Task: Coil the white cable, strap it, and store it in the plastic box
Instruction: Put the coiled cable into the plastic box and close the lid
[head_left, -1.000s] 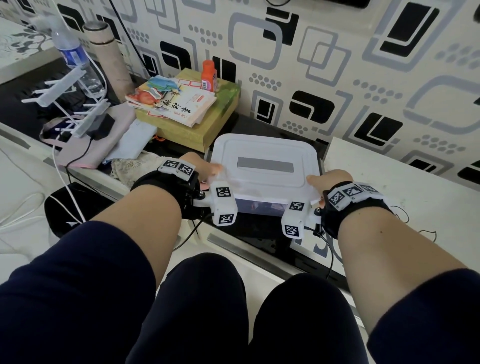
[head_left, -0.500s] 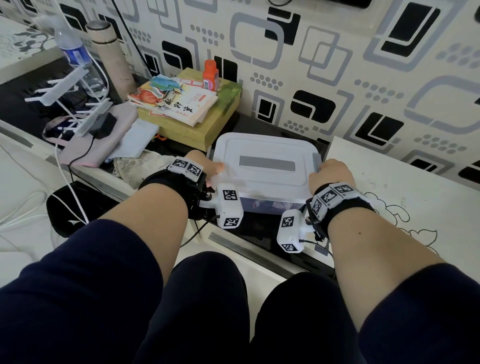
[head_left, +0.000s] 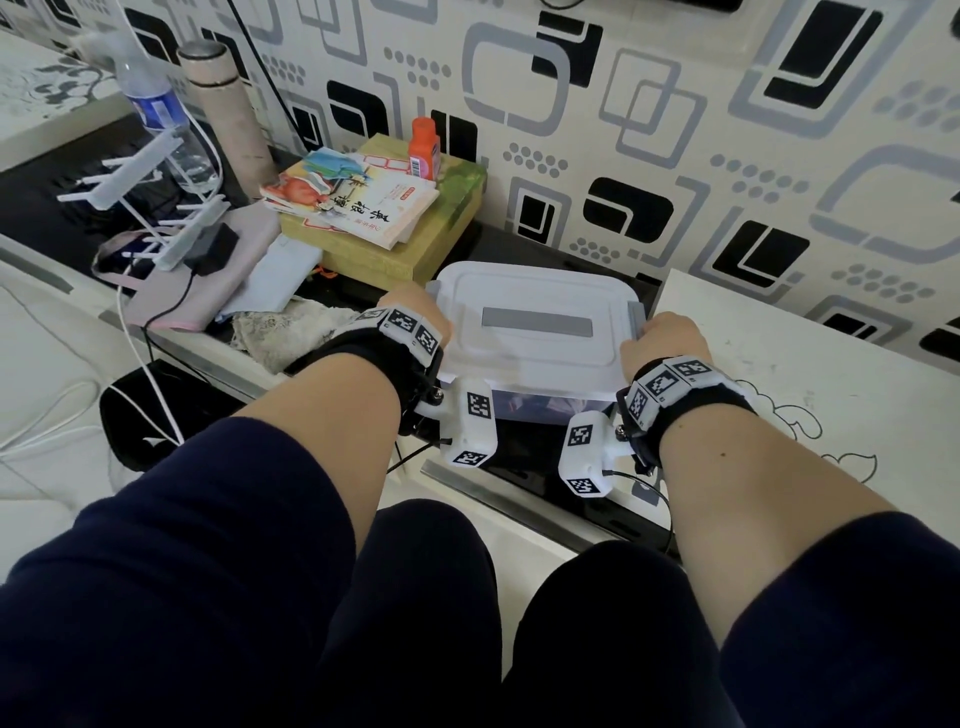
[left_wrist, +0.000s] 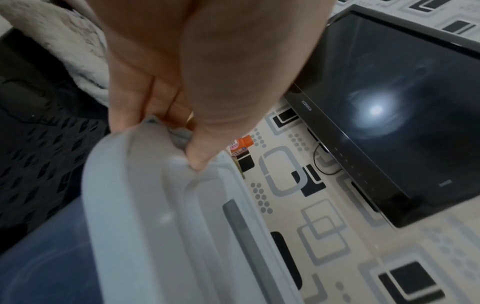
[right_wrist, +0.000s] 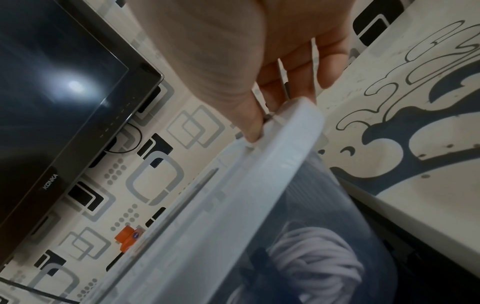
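The plastic box (head_left: 524, 410) stands closed under its white lid (head_left: 519, 296) on the dark shelf in front of me. Through its clear wall the right wrist view shows the coiled white cable (right_wrist: 317, 265) inside. My left hand (head_left: 410, 312) grips the lid's left edge: in the left wrist view the thumb (left_wrist: 207, 123) presses on top and the fingers curl round the grey latch (left_wrist: 180, 136). My right hand (head_left: 660, 338) grips the right edge at the other grey latch (head_left: 635, 317), thumb (right_wrist: 246, 115) on the rim, fingers curled underneath.
A yellow-green box (head_left: 431, 244) with books and an orange bottle (head_left: 425, 148) stands behind the plastic box on the left. Further left are a router (head_left: 156, 208), a water bottle (head_left: 156, 114) and a flask (head_left: 223, 104). A white tabletop (head_left: 805, 389) adjoins on the right.
Both hands have moved from the lid's front corners back along its sides to the latches, the right hand first, then the left. The box has not moved.
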